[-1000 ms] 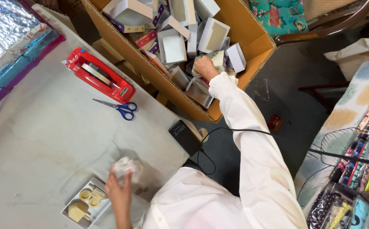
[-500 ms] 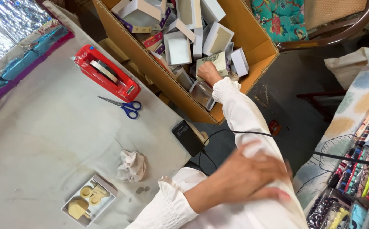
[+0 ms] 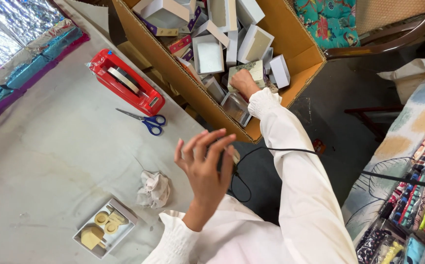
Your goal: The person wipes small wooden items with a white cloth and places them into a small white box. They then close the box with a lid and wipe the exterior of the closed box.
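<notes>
On the grey cloth surface (image 3: 51, 161): one red tape dispenser (image 3: 125, 88), one blue-handled pair of scissors (image 3: 146, 121), one crumpled white tissue (image 3: 154, 189). Left hand (image 3: 205, 166) raised, fingers spread, empty. Right hand (image 3: 244, 83) closed on one patterned small box (image 3: 252, 72) inside one brown cardboard carton (image 3: 173, 73).

cardboard box (image 3: 304, 58): top cut off | right hand (image 3: 244, 82): fingers hidden among boxes

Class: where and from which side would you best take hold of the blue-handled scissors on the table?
Probably by the blue loops of the scissors, coming from above: they lie flat and closed on the table, loops on the carton side, blades toward the red tape dispenser.
</notes>
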